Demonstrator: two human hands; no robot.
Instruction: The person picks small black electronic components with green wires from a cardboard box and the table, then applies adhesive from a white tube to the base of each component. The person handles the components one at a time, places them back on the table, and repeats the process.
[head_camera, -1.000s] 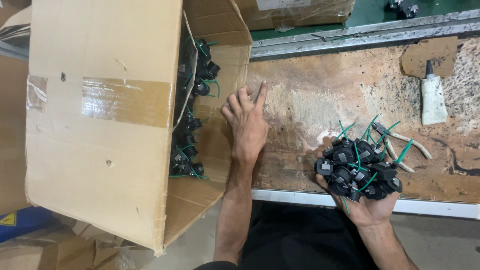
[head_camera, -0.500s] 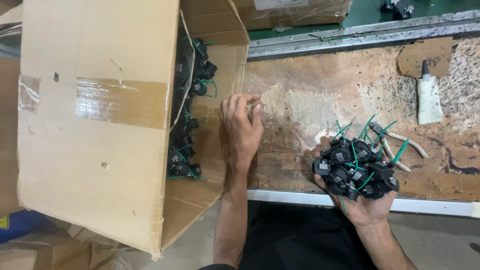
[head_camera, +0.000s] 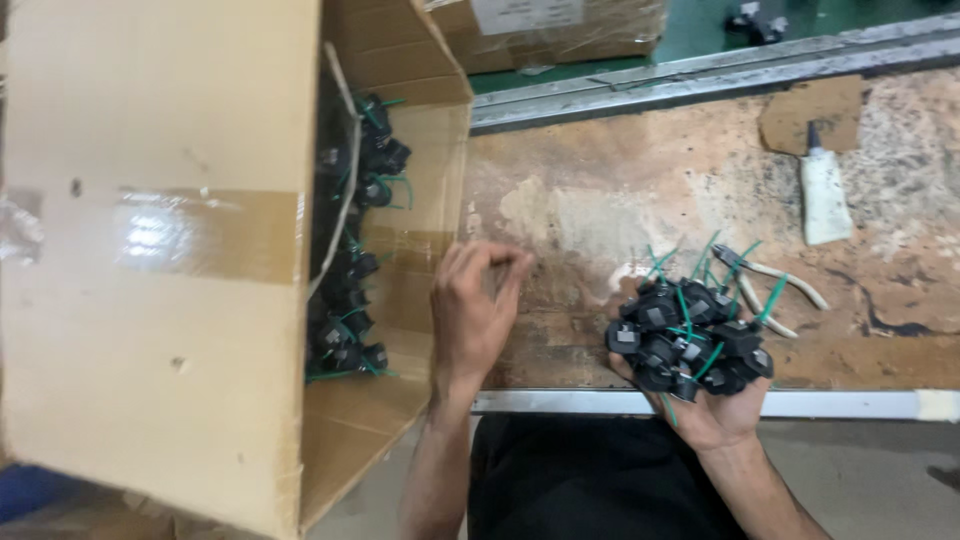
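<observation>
One cardboard box (head_camera: 160, 260) lies tipped open, perhaps ten black parts (head_camera: 345, 270) inside — blur hides the count. The left hand (head_camera: 475, 305) hovers at its mouth, fingertips pinched together, empty. The right hand (head_camera: 715, 415) cups a heap of black parts (head_camera: 685, 335) at the bench edge (head_camera: 560, 402) — bare worktop between.

Right hand (head_camera: 715, 405) cupping black parts with green ties (head_camera: 685, 335), left hand (head_camera: 475, 305) curled beside open cardboard box (head_camera: 160, 250)
</observation>
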